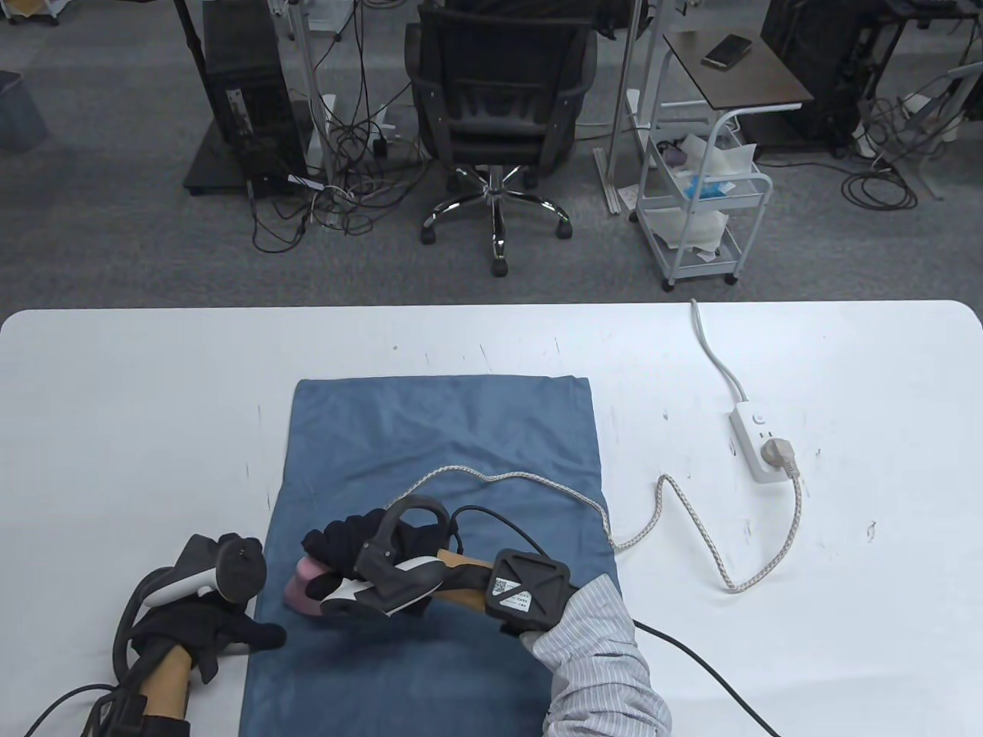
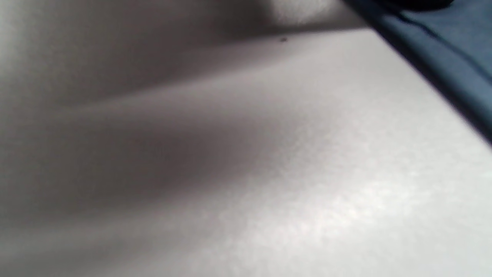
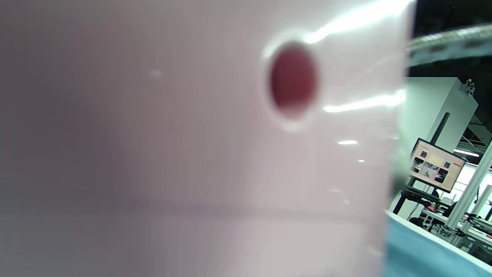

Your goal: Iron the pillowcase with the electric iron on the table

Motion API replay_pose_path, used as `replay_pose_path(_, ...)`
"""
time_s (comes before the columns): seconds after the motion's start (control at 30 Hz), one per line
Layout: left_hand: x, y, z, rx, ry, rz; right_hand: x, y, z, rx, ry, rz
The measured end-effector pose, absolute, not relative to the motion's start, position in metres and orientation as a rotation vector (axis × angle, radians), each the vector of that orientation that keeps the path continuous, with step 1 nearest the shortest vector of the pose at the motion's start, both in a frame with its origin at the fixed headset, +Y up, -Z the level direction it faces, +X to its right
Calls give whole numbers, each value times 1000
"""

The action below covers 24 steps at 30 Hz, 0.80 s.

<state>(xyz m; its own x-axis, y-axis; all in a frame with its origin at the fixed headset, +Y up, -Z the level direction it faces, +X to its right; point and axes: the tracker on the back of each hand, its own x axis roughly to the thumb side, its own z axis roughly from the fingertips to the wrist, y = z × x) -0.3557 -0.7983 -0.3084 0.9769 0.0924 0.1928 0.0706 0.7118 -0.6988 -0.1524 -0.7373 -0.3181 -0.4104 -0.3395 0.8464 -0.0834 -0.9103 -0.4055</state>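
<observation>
A blue pillowcase lies flat on the white table. A pink iron sits on its left side, near the left edge. My right hand grips the iron's top. The iron's pale pink body with a dark red spot fills the right wrist view. My left hand rests at the pillowcase's left edge, fingertips touching the cloth. The left wrist view shows blurred table and a corner of the pillowcase. The iron's braided cord runs to a power strip.
The power strip's white cable runs off the table's far edge. Beyond the table stand an office chair and a white cart on the floor.
</observation>
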Motion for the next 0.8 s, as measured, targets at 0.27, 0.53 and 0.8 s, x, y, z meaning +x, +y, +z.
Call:
replay_pose_path(0.27, -355, -797, -308, -789, -212, 4, -153, -739, -359, -1234, 673, -2604)
replay_pose_path(0.53, -361, -792, -308, -709, -214, 37, -139, -734, -367, -1338, 312, -2649)
replay_pose_path(0.8, -363, -792, -309, -650, -185, 21, -151, -727, -337, -1720, 419, -2618)
